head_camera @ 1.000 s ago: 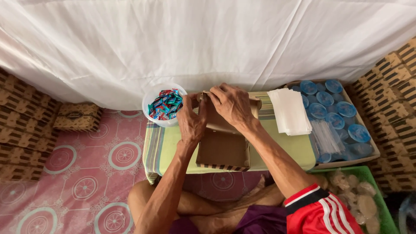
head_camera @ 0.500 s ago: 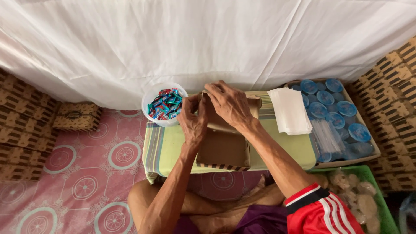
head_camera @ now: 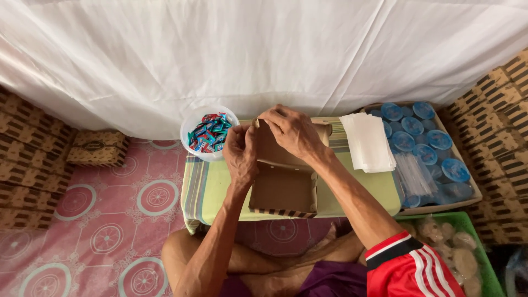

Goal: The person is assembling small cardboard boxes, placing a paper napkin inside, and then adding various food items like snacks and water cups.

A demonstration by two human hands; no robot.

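Here the open brown cardboard box (head_camera: 283,190), its front edge printed with dark stripes, lies on a low table covered in green striped cloth (head_camera: 212,190). Both hands work at the box's raised rear flap: the left hand (head_camera: 240,154) pinches the flap's left corner, and the right hand (head_camera: 291,131) curls over its top edge, fingers closed on the card. Left of the box stands a round clear tub of shiny wrapped candies (head_camera: 208,133); right of it lies a stack of white paper sheets (head_camera: 367,142), then a tray of blue-lidded cups (head_camera: 426,140).

Red sleeve (head_camera: 408,263) w/ white stripes, purple shorts (head_camera: 324,280).
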